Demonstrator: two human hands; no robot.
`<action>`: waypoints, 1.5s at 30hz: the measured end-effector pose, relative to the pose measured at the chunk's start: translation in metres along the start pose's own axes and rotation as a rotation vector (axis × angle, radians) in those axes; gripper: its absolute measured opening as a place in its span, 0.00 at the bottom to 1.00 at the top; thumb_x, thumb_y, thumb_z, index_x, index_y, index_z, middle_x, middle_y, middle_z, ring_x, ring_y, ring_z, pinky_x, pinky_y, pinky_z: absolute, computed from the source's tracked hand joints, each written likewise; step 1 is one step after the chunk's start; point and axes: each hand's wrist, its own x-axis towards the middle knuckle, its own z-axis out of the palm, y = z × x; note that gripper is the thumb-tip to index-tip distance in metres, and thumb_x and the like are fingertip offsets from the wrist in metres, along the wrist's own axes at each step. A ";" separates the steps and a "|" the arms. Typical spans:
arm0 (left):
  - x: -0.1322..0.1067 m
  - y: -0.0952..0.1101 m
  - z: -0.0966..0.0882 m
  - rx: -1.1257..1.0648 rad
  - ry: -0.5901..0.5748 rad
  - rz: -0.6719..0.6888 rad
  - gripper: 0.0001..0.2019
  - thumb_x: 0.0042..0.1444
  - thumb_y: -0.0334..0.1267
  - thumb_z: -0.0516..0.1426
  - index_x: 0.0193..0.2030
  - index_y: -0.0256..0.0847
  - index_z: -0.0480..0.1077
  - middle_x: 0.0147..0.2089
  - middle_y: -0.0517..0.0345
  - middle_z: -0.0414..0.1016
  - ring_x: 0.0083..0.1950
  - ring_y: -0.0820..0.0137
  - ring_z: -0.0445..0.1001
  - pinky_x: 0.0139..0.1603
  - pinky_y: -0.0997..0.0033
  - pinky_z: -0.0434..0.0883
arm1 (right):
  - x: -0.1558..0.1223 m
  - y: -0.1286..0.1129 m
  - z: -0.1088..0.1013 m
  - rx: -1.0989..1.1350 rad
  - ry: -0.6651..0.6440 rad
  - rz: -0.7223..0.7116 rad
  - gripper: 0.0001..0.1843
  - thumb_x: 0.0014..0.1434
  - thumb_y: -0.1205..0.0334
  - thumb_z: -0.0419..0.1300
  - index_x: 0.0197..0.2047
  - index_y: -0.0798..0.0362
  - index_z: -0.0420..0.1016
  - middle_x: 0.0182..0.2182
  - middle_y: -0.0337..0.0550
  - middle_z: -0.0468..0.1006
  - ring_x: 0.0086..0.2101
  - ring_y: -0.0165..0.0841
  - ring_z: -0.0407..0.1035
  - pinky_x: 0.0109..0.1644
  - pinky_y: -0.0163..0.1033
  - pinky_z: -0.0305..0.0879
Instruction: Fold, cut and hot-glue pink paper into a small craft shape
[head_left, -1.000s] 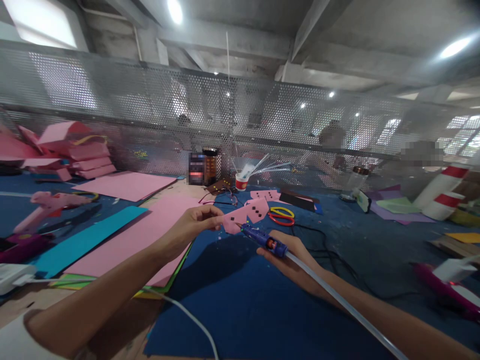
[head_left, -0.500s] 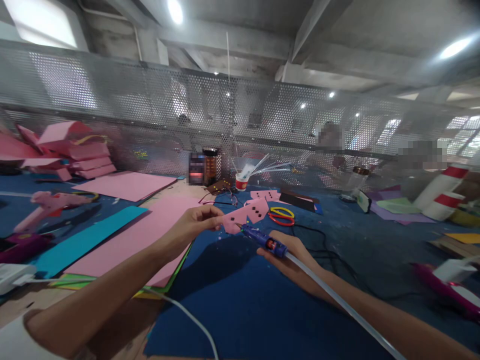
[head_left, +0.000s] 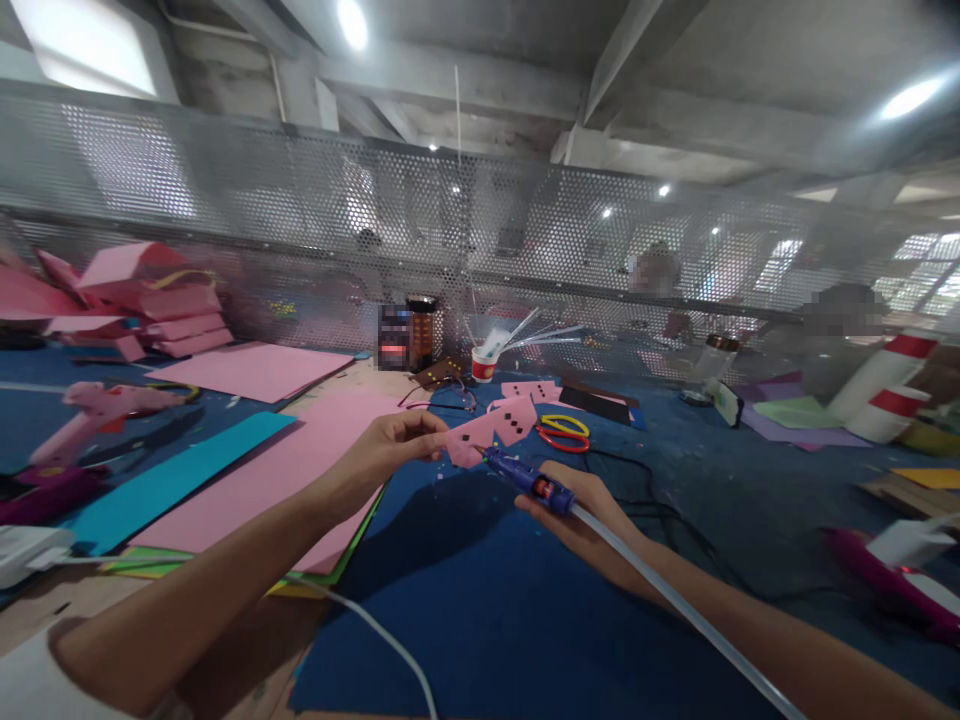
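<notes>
Between the thumb and fingers of my left hand [head_left: 401,442] is a folded pink paper piece [head_left: 515,420] with small black diamond marks, held above the blue tabletop. My right hand [head_left: 574,505] is closed around a blue glue gun [head_left: 529,482]. Its tip meets the lower edge of the pink piece, touching or very close to it. A long clear glue stick [head_left: 675,597] runs out of the gun's back end toward the lower right. Behind the pink piece lie another marked pink piece [head_left: 536,389] and scissors [head_left: 564,433] with yellow and red handles.
Pink sheets [head_left: 300,470] and a blue strip [head_left: 187,470] lie at left, near a pink glue gun [head_left: 105,405]. A paper cup [head_left: 484,366] holds clear sticks. Black cables [head_left: 675,515] cross the right side. A perforated metal screen [head_left: 525,220] stands behind.
Almost nothing has moved. Both hands, the pink paper piece and the glue gun keep nearly the same positions.
</notes>
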 end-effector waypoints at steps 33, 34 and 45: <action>0.010 -0.015 -0.022 -0.381 0.282 -0.152 0.12 0.49 0.42 0.68 0.35 0.37 0.75 0.37 0.57 0.76 0.39 0.72 0.73 0.42 0.72 0.68 | 0.006 0.008 0.006 0.380 -0.127 0.295 0.20 0.62 0.44 0.59 0.39 0.54 0.73 0.32 0.40 0.77 0.21 0.24 0.64 0.25 0.32 0.61; 0.012 -0.017 -0.027 -0.412 0.342 -0.148 0.13 0.47 0.42 0.69 0.35 0.37 0.75 0.37 0.57 0.76 0.38 0.72 0.73 0.41 0.72 0.68 | 0.008 0.009 0.007 0.369 -0.133 0.298 0.19 0.62 0.44 0.59 0.39 0.54 0.73 0.32 0.41 0.78 0.21 0.24 0.64 0.25 0.32 0.62; 0.024 -0.031 -0.068 -0.426 0.577 -0.141 0.20 0.36 0.43 0.72 0.34 0.37 0.73 0.36 0.58 0.77 0.37 0.72 0.73 0.39 0.72 0.67 | 0.042 0.021 0.009 0.279 -0.346 0.323 0.22 0.61 0.44 0.60 0.30 0.56 0.72 0.25 0.42 0.76 0.20 0.24 0.65 0.23 0.30 0.62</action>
